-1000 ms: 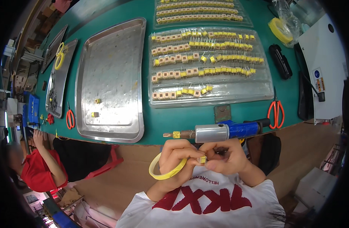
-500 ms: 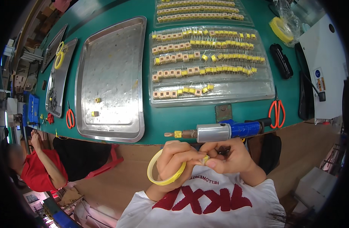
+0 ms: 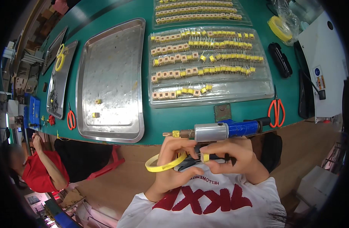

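Below the bench's near edge, my left hand [image 3: 169, 173] has its thumb and fingers spread apart, with a roll of yellow tape [image 3: 154, 167] looped around the fingers. My right hand [image 3: 237, 155] pinches a small yellow-wrapped coil component [image 3: 205, 157] between thumb and fingertips, facing the left hand. A dark object [image 3: 229, 159] also shows within the right hand; its kind is not clear. Just beyond both hands, a blue-and-silver tool [image 3: 211, 132] lies along the bench edge, with a yellow band near its copper-coloured tip.
A clear plastic tray [image 3: 214, 99] holds rows of similar components. To its left lies a metal tray [image 3: 110, 72] with two components. Orange-handled scissors [image 3: 276, 114] and a black tool [image 3: 280, 60] lie right. A person in red [image 3: 43, 169] sits at left.
My hands have parted from their close grip around the component. The left fingers have spread, and the tape roll has tilted and risen slightly. The component stays in my right hand.
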A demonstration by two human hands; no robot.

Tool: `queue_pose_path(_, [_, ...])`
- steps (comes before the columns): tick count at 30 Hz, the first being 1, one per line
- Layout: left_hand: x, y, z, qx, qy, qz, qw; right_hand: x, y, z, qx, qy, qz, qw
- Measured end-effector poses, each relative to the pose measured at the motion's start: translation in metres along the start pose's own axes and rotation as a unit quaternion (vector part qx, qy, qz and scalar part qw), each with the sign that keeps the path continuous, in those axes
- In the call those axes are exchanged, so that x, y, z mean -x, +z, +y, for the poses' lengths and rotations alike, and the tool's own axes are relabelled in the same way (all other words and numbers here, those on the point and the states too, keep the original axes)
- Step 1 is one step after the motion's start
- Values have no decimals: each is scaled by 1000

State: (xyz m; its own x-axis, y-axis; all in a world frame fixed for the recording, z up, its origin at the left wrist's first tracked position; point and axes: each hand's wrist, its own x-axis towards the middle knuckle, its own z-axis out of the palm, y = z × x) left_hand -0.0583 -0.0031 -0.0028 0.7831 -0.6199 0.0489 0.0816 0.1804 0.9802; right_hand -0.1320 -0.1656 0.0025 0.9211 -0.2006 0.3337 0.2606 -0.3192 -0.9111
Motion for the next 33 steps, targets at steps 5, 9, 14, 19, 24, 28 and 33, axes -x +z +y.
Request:
queue_pose_path(5, [0,-9,-6,-21,20,-83,996,3,-5,-1,112,-129,-14,985])
queue_pose_path(9, [0,-13,-3,-2,15,-113,994,-8,-18,-11,-32,-46,-101,993])
queue_pose_path(14, [-2,-12,-1,22,0,-162,986,-3,-11,2,-188,-12,-70,980])
queue_pose_path(19, [-5,-10,6,-32,12,-168,985,1,-12,4,-261,45,-92,960])
queue_pose_path(24, [-4,-8,-2,-215,191,-103,952,8,-5,-6,-286,216,-90,929])
queue_pose_path(28, [-2,-6,-2,-200,180,-82,960,11,4,-8,-352,237,-62,904])
queue_pose_path(33, [-2,-5,-3,-224,188,-70,954,16,12,-6,-412,225,-28,883])
